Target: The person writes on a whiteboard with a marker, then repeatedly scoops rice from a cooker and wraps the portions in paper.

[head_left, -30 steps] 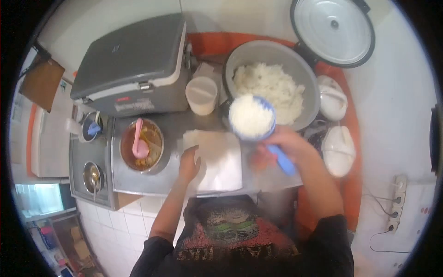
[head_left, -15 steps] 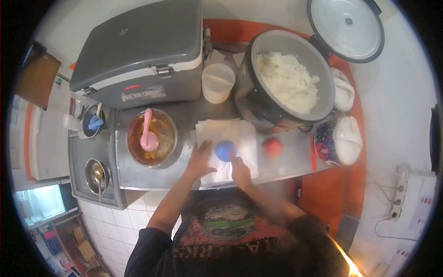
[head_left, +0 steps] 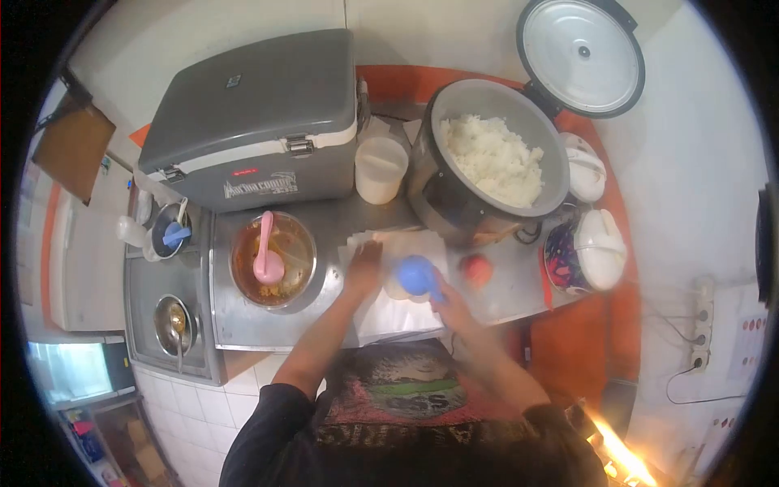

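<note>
My right hand (head_left: 454, 310) grips the short handle of a round blue scoop (head_left: 415, 275), which is tilted over a stack of white and brownish paper sheets (head_left: 389, 318). My left hand (head_left: 364, 266) lies on the left side of the sheets, fingers stretched out, holding nothing. What is under the scoop is partly hidden. A blurred red round object (head_left: 476, 270) sits just right of the paper. Behind it stands a big rice cooker (head_left: 438, 199) full of white rice (head_left: 495, 158), its lid (head_left: 581, 53) raised.
A grey cooler box (head_left: 268, 122) and a white plastic container (head_left: 380, 170) stand at the back. Left of the paper is a metal bowl (head_left: 302, 288) with sauce and a pink ladle (head_left: 268, 264). White-lidded containers (head_left: 599, 252) stand right. Flames (head_left: 621, 450) show bottom right.
The scoop has been lifted and tilted, moving slightly right with my right hand. My left hand has moved up and right over the paper, its fingers closer together. The camera view has shifted a little.
</note>
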The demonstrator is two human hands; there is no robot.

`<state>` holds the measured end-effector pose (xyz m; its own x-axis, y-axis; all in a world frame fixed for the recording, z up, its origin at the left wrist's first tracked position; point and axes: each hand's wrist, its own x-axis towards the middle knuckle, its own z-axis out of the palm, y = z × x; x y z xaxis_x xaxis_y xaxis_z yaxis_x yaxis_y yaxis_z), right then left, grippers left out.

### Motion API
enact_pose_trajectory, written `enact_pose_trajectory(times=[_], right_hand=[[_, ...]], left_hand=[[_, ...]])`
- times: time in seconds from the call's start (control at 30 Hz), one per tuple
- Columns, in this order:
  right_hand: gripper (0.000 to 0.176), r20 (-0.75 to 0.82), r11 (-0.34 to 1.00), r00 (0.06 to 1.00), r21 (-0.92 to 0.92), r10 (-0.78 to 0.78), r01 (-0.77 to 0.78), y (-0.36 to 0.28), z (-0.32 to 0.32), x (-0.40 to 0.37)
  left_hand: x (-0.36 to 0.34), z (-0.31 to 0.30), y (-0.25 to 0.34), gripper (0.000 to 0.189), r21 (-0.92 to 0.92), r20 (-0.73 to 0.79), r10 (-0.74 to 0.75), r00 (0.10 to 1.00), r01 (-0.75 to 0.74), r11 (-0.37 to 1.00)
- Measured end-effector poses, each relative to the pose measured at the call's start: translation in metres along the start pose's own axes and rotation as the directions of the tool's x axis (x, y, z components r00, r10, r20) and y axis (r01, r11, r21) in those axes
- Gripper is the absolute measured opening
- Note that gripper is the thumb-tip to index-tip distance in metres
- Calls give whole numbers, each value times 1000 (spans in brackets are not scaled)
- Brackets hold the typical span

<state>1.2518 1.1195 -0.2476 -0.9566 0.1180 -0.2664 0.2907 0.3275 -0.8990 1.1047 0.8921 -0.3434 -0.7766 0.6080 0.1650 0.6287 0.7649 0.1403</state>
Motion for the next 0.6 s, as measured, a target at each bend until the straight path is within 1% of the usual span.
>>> enact_pose_trajectory(times=[0.03,0.07,0.13,0.17,0.23,0.33,0.43,0.53,0.6], right_hand=[[66,-110,1000,994,-5,-21,21,12,-8,-8],[65,-204,996,979,93,29,-10,44,-15,-10],[64,-407,999,913,41,35,-20,84,-42,-27],[65,-509,993,860,-112,-34,-27,94,-56,-35],[67,-601,972,797,-220,-67,-84,105,-87,-36],[70,-713,913,687,-361,-140,-189,117,-120,-27],[62,-741,847,587,-506,-327,-166,134,-128,-3],[57,-799,894,562,-391,-212,-218,112,-109,11],[53,-744,950,647,-298,-166,-98,100,-93,15]], left_hand=[[-2,12,3,57,-2,11,-7,1000,7,1000],[-3,12,6,57,-23,30,-20,999,21,1000],[-5,10,12,57,-67,77,-46,996,51,996],[-3,3,15,57,-84,112,-72,991,82,993],[2,-17,22,56,-114,184,-123,975,146,983],[19,-4,9,57,-69,77,-64,995,69,995],[35,11,-2,60,-20,-26,-41,999,41,999],[52,0,-1,63,18,188,-133,973,132,991],[60,4,-5,60,15,241,-162,957,163,987]])
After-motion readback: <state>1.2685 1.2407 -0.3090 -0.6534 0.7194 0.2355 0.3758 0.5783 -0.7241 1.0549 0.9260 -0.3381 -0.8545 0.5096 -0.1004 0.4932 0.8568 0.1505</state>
